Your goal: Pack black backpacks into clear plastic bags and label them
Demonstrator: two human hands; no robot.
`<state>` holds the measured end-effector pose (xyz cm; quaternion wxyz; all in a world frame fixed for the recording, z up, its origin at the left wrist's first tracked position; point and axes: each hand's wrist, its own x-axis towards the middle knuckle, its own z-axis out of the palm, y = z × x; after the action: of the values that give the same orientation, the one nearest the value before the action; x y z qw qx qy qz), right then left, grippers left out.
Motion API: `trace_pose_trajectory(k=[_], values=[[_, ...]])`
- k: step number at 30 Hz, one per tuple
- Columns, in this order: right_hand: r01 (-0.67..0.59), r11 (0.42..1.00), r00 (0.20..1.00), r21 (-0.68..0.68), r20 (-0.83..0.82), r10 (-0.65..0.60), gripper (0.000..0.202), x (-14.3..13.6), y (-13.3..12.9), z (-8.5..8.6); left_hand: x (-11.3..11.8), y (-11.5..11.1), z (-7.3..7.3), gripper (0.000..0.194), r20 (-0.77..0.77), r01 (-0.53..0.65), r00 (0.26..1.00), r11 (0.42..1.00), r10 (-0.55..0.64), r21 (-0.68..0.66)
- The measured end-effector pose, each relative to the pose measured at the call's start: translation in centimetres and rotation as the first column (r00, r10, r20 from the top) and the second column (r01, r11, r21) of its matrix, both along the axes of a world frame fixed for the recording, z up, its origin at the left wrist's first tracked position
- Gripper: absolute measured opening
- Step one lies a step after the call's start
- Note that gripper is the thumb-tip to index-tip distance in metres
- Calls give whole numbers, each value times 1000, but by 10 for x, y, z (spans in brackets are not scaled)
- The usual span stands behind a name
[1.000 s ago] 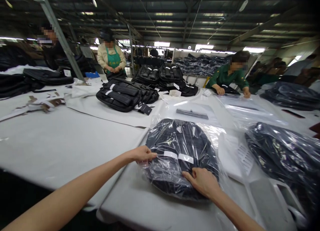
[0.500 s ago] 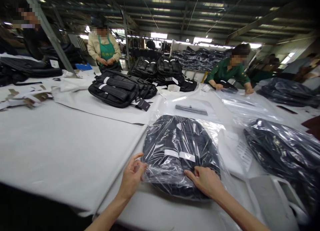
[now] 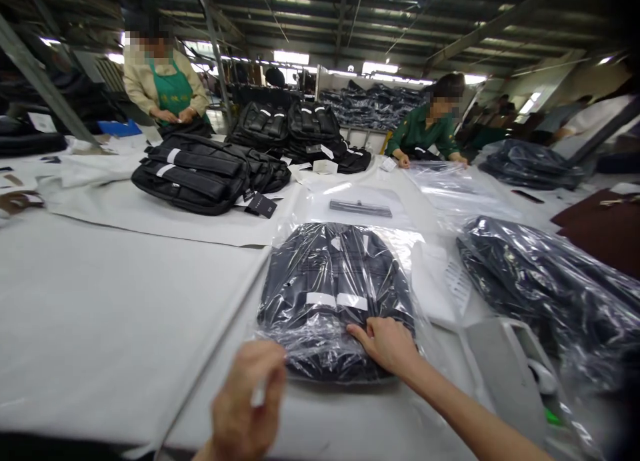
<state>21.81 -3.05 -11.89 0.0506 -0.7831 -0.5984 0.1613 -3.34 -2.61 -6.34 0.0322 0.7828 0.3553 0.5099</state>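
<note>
At the upper left of the frame we see a person in a green apron (image 3: 173,91) behind the white surface (image 3: 125,301), and just in front a black bag (image 3: 187,174) with two white strips. At the lower left of centre is our left hand (image 3: 247,401), blurred, its grip curled beside the lower left corner of the film-wrapped backpack (image 3: 335,268); we cannot tell whether it is clamped on the film. The backpack lies flat at the centre, two white bands across it, with a grey bar (image 3: 361,208) beyond. Our right hand (image 3: 393,344) rests on its lower right part, thumb extended; we cannot tell whether that grip pinches the film. At the upper right a person in a green top (image 3: 427,131) handles clear plastic (image 3: 445,181), and at the right lies a dark bundle in shiny film (image 3: 540,281)
</note>
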Motion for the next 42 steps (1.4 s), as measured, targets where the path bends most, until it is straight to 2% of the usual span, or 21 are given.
trace_pose_trajectory(k=[1, 2, 3, 5, 7, 9, 12, 13, 15, 17, 19, 21, 23, 26, 29, 31, 33, 35, 38, 40, 42], values=[[1, 1000, 1000, 2, -3, -1, 59, 0, 0, 1, 19, -7, -1, 22, -166, 231, 961, 972, -222, 34], [4, 1000, 1000, 4, -3, -4, 57, -1, -1, 1, 37, -11, -5, 32, -307, 363, 887, 932, -346, -3], [7, 1000, 1000, 7, -2, -7, 56, -1, -1, 1, 55, -11, -11, 48, -404, 399, 828, 915, -389, -63], [11, 1000, 1000, 15, -3, -11, 54, -2, 0, 0, 80, 0, -23, 80, -518, 279, 787, 943, -334, -184], [23, 999, 999, 47, -26, -22, 55, 0, 1, -1, 91, 16, -30, 98, -594, 111, 759, 952, -266, -285], [27, 994, 991, 105, -134, -13, 54, 7, -2, -1, 89, 28, -29, 110, -653, 19, 709, 933, -265, -359], [16, 972, 898, 235, -431, 89, 39, 24, -21, 2, 73, 30, -18, 129, -698, 19, 646, 921, -309, -389], [10, 954, 863, 299, -485, 143, 49, 30, -31, 4, 65, 27, -15, 133, -717, 31, 626, 928, -307, -371], [-55, 884, 865, 464, -421, 275, 94, 36, -54, 6, 49, 17, -13, 127, -770, 50, 582, 956, -263, -288], [-216, 765, 907, 606, -165, 387, 114, 35, -77, 6, 34, 6, -15, 100, -818, 77, 549, 985, -170, -152], [-368, 647, 902, 668, 89, 422, 90, 27, -96, 0, 22, -3, -18, 59, -812, 171, 573, 985, -111, -14], [-452, 553, 873, 700, 220, 435, 44, 19, -110, -7, 13, -10, -20, 25, -766, 318, 624, 945, -151, 73], [-512, 508, 830, 693, 246, 501, 18, 15, -118, -9, 8, -16, -19, 17, -747, 442, 624, 892, -228, 97], [-480, 563, 827, 673, 134, 546, 36, 18, -119, 6, 6, -23, -17, 23, -760, 487, 606, 865, -234, 122], [-298, 582, 907, 756, 35, 419, 24, 15, -102, 33, 5, -30, -19, 25, -755, 490, 610, 863, -239, 122], [-295, 589, 921, 753, 60, 385, 28, 4, -83, 41, 5, -34, -24, 24, -762, 514, 584, 854, -280, 80], [-416, 623, 885, 662, 136, 445, 45, -12, -61, 36, 4, -36, -33, 22, -767, 533, 560, 845, -314, 43], [-538, 644, 827, 543, 194, 527, 58, -26, -39, 18, 5, -37, -44, 23, -770, 529, 546, 848, -332, 9], [-577, 690, 811, 437, 207, 547, 61, -33, -10, -10, 8, -35, -58, 28, -764, 484, 571, 875, -302, 16], [-571, 722, 816, 390, 176, 550, 65, -27, 2, -14, 10, -32, -62, 27, -759, 474, 586, 879, -282, 40], [-581, 729, 805, 361, 125, 580, 75, -15, 0, -6, 9, -30, -60, 22, -770, 484, 574, 874, -277, 46]])
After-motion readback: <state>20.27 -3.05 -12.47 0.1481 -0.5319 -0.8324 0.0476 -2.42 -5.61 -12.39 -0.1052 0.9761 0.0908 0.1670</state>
